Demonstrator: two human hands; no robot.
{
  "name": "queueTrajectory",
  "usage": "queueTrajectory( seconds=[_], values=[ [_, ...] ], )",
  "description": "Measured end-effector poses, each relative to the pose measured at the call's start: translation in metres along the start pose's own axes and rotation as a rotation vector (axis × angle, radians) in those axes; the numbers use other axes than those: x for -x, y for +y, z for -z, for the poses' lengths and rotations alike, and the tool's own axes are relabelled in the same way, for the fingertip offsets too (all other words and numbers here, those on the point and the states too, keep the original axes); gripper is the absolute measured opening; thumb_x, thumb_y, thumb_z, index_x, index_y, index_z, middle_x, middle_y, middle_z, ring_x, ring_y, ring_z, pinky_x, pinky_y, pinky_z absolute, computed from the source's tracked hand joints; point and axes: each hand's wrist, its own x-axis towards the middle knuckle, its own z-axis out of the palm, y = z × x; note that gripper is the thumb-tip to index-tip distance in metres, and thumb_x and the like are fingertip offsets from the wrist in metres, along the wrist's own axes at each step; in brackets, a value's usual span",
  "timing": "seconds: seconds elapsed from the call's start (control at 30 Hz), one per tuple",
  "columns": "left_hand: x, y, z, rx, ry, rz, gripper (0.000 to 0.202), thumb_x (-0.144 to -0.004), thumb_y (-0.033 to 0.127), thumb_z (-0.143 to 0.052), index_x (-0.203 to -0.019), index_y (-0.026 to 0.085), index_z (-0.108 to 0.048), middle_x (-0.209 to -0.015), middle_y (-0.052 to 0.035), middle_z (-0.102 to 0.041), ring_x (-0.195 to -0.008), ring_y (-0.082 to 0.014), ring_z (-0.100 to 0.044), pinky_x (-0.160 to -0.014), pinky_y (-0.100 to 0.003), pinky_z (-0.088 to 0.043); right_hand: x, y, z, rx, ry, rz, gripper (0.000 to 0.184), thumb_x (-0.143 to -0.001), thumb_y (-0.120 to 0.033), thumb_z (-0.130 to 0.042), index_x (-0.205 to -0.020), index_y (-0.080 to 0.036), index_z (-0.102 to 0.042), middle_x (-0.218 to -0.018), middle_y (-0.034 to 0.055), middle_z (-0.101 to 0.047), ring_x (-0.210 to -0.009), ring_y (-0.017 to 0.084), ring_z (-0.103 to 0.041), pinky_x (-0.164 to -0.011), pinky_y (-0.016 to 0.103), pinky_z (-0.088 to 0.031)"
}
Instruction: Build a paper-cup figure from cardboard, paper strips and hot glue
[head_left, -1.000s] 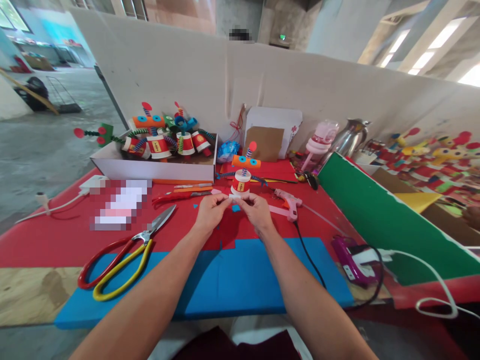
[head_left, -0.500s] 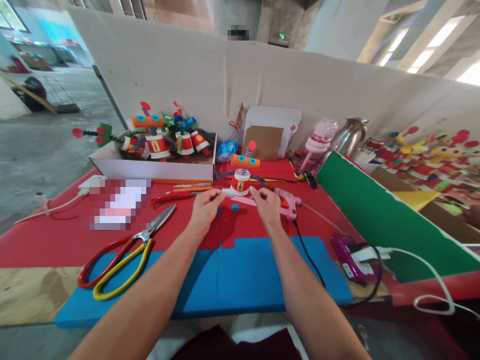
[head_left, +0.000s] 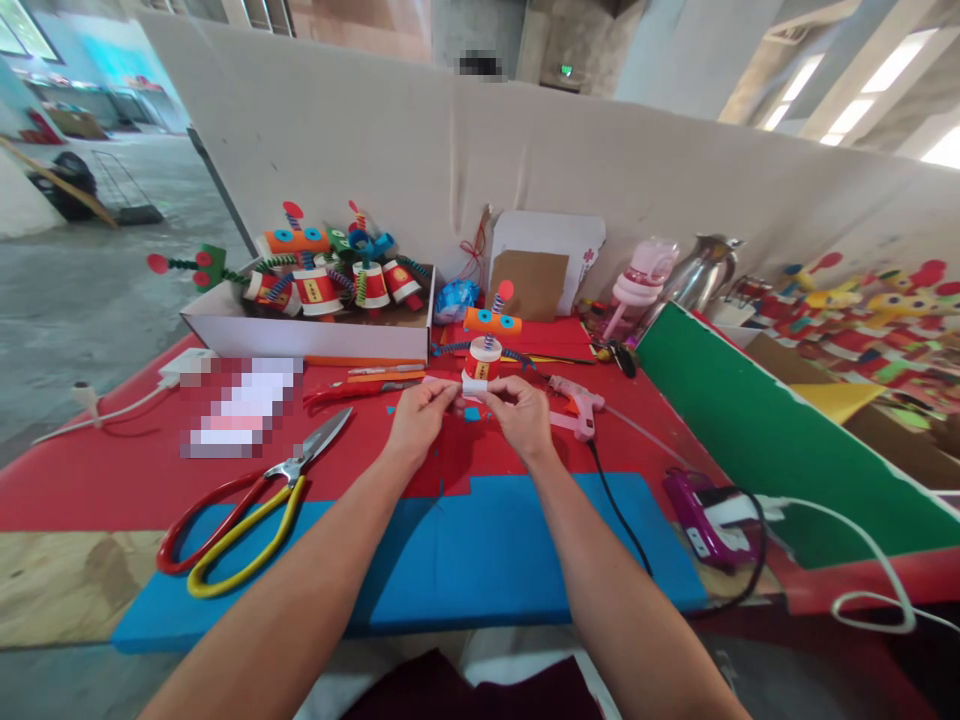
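A small white piece point(head_left: 475, 386), which looks like paper or tape, is stretched between my two hands. My left hand point(head_left: 420, 418) pinches its left end with thumb and forefinger. My right hand point(head_left: 523, 412) is closed on its right end. Just behind them stands a red paper-cup figure point(head_left: 482, 355), upright, with an orange tube head point(head_left: 493, 321) and curled dark arms. The white piece overlaps the cup's lower edge in my view; I cannot tell whether they touch. Beneath my fingers lies a scrap of blue paper point(head_left: 472, 413).
A pink glue gun point(head_left: 577, 405) lies right of my hands, its black cord running forward. Large red-and-yellow-handled scissors point(head_left: 289, 470) lie at left. Several similar figures fill a white box point(head_left: 315, 338) behind. A green panel point(head_left: 780, 450) and purple power socket point(head_left: 709, 520) are at right.
My right hand has moved left and now grips the white piece, which only the left hand held before. The piece has shifted right, in front of the cup.
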Motion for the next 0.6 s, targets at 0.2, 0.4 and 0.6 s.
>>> queueTrajectory(
  seconds=[0.2,0.4,0.6],
  values=[
    [-0.003,-0.005,0.006,0.240,0.166,0.121,0.040,-0.056,0.051,-0.079,-0.068,0.016,-0.064,-0.056,0.0030,-0.056,-0.052,-0.0084,-0.045,-0.051,-0.021,-0.036,0.004,-0.008,-0.001,0.132,0.056,0.223,0.013,-0.076,-0.026,-0.070,-0.065,-0.020,-0.067,-0.070,0.0014,-0.065,-0.066,0.014,-0.059,-0.063,0.025,-0.047],
    [0.001,-0.004,0.001,0.274,0.036,0.168,0.040,-0.054,0.047,-0.082,-0.059,0.016,-0.057,-0.052,0.0061,-0.046,-0.048,-0.0058,-0.037,-0.047,-0.020,-0.028,0.009,-0.004,-0.009,0.094,0.008,0.308,0.010,-0.077,-0.020,-0.070,-0.068,-0.020,-0.068,-0.072,0.0010,-0.063,-0.066,0.014,-0.059,-0.063,0.025,-0.047],
    [-0.001,-0.011,0.002,0.274,0.070,0.160,0.039,-0.055,0.042,-0.080,-0.052,0.016,-0.052,-0.050,0.0052,-0.045,-0.049,-0.0064,-0.036,-0.048,-0.021,-0.027,0.009,-0.001,-0.012,0.089,-0.015,0.277,0.010,-0.076,-0.020,-0.070,-0.067,-0.021,-0.067,-0.071,0.0008,-0.063,-0.067,0.014,-0.059,-0.065,0.026,-0.047]
  ],
)
